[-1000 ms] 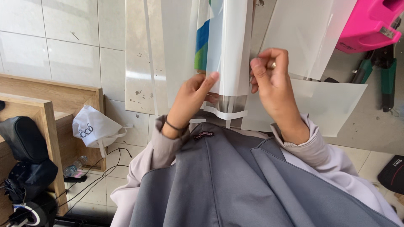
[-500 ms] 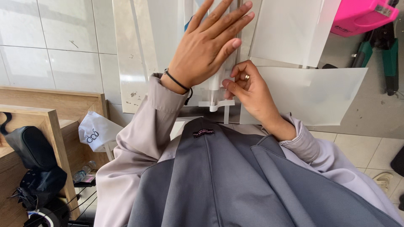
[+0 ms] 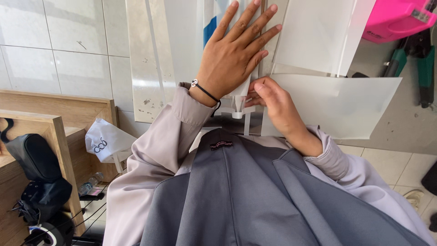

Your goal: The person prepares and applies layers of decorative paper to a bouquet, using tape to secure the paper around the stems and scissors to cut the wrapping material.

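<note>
White tiled wall (image 3: 54,50) behind. Long white plastic strip (image 3: 241,98), upright, long axis vertical; left hand (image 3: 236,54) flat on it, fingers spread; right hand (image 3: 273,102) pinches its lower part.

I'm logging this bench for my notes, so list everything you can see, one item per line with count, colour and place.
white sheets: several, white, top centre and right
pouch: one, white with a blue patch, under the left hand
pink case: one, pink, top right corner
pliers: one pair, green handles, right edge
plastic bag: one, white, lower left by the wooden frame
black bags: two, black, on the wooden frame at left
wooden frame: one, light wood, left
bottle: one, clear, floor at left
left hand: flat, fingers spread, pressed on the pouch
right hand: curled, pinching the pouch's lower edge
</note>
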